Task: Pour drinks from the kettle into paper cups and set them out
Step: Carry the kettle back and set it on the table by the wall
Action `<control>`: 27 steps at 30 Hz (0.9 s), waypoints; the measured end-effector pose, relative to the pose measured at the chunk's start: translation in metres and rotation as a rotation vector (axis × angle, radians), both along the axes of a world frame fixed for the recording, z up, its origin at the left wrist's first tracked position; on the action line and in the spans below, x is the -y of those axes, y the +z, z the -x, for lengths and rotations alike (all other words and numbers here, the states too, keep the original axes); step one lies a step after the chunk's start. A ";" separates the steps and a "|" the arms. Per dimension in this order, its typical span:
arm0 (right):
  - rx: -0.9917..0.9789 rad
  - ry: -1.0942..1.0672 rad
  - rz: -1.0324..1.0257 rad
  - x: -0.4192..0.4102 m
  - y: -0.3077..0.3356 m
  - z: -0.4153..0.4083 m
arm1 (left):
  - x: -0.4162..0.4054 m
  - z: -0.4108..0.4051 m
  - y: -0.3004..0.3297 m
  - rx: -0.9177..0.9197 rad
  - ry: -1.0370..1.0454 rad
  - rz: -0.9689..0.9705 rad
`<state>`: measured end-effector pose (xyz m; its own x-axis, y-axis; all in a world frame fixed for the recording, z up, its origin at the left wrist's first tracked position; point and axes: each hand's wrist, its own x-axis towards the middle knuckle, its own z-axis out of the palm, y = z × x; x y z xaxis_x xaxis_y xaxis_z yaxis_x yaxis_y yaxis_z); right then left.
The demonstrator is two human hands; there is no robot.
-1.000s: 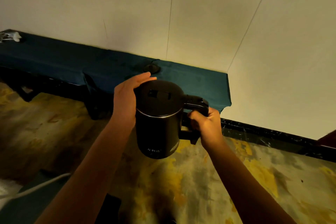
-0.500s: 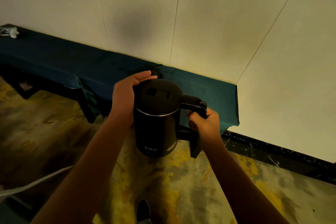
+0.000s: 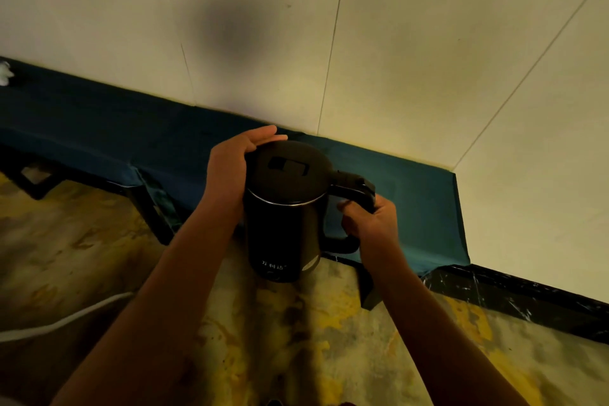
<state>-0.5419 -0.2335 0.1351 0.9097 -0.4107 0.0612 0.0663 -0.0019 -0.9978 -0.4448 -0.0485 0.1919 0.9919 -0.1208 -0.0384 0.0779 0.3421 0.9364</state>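
A black electric kettle with a closed lid hangs upright in the air in front of me, above the floor. My right hand grips its handle on the right side. My left hand lies flat against the kettle's left side, the fingers reaching along the lid's rim. No paper cups are in view.
A long low table under a dark blue cloth runs along the white wall just beyond the kettle. Something small and white lies at its far left end. A white cable crosses the mottled yellow floor at the left.
My view has moved closer to the wall and table. The kettle stays held in both hands in the same way, now over the table's front edge.
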 end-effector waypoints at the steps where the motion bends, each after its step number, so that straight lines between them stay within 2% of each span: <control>1: -0.001 -0.007 0.004 0.002 -0.001 -0.012 | 0.001 -0.014 -0.002 0.005 0.001 -0.004; 19: -0.047 0.008 0.072 0.038 -0.010 -0.230 | 0.036 -0.233 -0.017 -0.089 0.000 0.096; 27: -0.110 -0.095 0.098 0.023 -0.028 -0.318 | 0.028 -0.333 -0.039 -0.077 -0.032 0.028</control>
